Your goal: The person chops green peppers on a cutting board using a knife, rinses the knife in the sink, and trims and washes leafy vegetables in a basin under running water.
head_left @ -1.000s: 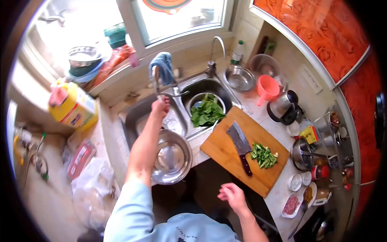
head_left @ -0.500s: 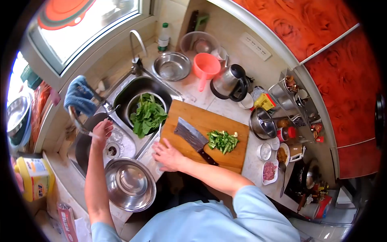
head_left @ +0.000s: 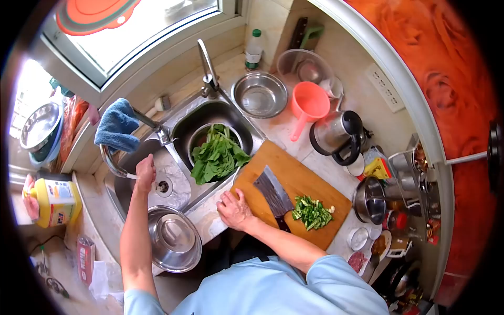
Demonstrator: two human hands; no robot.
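Note:
My left hand [head_left: 146, 172] is over the left sink basin, beside the tip of a curved faucet [head_left: 111, 160] draped with a blue cloth [head_left: 117, 125]. Its fingers are curled in, and I see nothing in them. My right hand [head_left: 234, 211] rests on the counter edge against the wooden cutting board [head_left: 287, 167], fingers apart and holding nothing. On the board lie a cleaver [head_left: 274, 191] and chopped green vegetables [head_left: 313, 212]. Leafy greens [head_left: 216, 155] fill a metal bowl in the right basin. A steel basin [head_left: 173, 247] sits at the front, below my left hand.
Behind the board stand an empty metal bowl [head_left: 259, 94], a pink ladle-cup [head_left: 311, 101] and an electric kettle [head_left: 338, 134]. Small dishes, one with raw meat [head_left: 358, 261], line the right side. A yellow jug [head_left: 55, 202] stands at far left.
My left hand's fingers have curled in beside the faucet tip. My right hand stays on the counter by the board. The view has shifted, so the scene sits further right.

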